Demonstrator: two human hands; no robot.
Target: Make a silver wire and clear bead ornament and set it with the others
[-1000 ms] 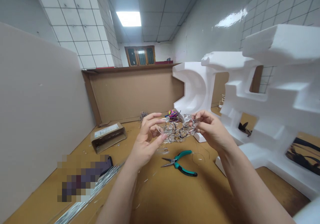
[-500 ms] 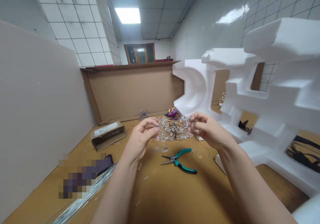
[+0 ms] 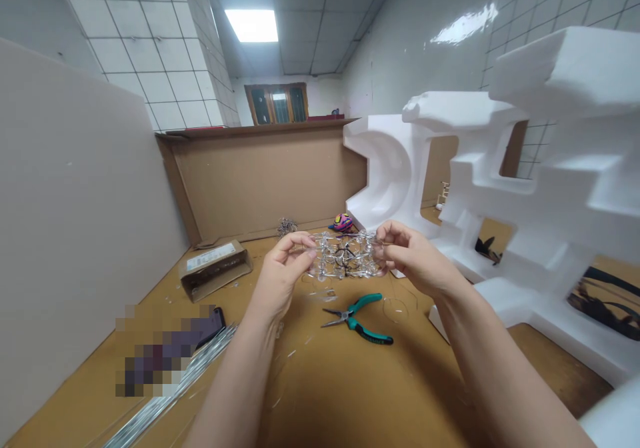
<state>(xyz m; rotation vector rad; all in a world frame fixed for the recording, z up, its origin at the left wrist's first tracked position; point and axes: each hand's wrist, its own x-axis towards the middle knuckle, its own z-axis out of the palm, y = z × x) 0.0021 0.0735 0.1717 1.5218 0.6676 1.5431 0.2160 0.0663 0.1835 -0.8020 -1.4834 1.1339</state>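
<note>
Between my two hands a small wire-and-bead frame (image 3: 345,255) is held up above the table; it has clear beads along its silvery wires and dark curled wire in its middle. My left hand (image 3: 290,265) pinches its left end between thumb and fingers. At the opposite end, the fingers of my right hand (image 3: 405,251) are closed on it. Below lie needle-nose pliers (image 3: 350,315) with teal and black handles, their jaws apart and pointing left. A thin loop of wire (image 3: 395,309) rests to the right of the pliers.
A small open cardboard box (image 3: 215,271) stands at the left, with a phone (image 3: 213,325) and a bundle of silvery wires (image 3: 175,381) nearer me. White foam blocks (image 3: 530,235) rise on the right. Behind are a colourful ball-like object (image 3: 343,223) and a wire tangle (image 3: 287,227).
The wire-and-bead frame has shifted very slightly left and tilted a little in my hands. Both hands keep their hold, and the whole view has moved slightly.
</note>
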